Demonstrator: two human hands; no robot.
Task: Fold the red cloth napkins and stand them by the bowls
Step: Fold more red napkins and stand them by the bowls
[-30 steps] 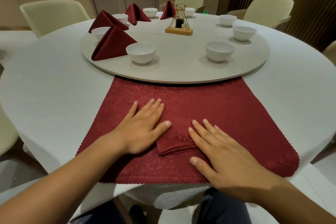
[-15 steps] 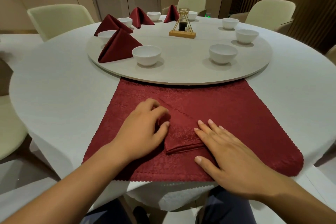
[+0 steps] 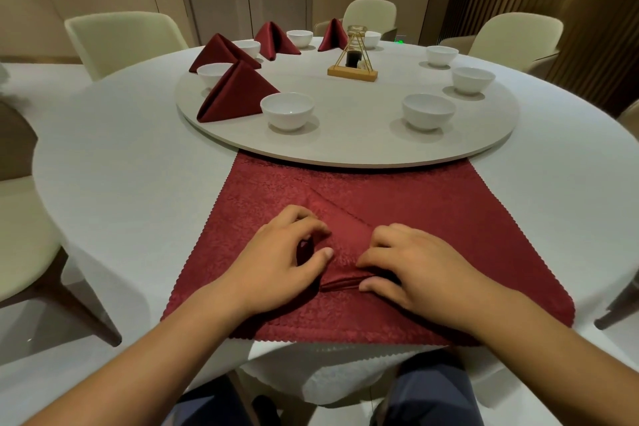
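A folded red napkin [image 3: 342,239] lies on a red table runner [image 3: 432,214] at the table's near edge. My left hand [image 3: 280,259] pinches its left side with curled fingers. My right hand [image 3: 411,266] grips its right side and lower folded edge. Several folded red napkins stand on the round turntable [image 3: 345,145]; the nearest standing napkin [image 3: 237,93] is beside a white bowl [image 3: 287,110]. Another white bowl [image 3: 428,111], to the right, has no napkin next to it.
More white bowls [image 3: 472,79] ring the turntable, with a wooden condiment stand [image 3: 353,60] near its middle. Pale chairs [image 3: 124,40] surround the white-clothed round table [image 3: 121,166]. A door is in the back wall.
Both hands went from lying flat on the napkin to curling and gripping its sides. The napkin's middle has bunched up between them. The camera view shifted slightly.
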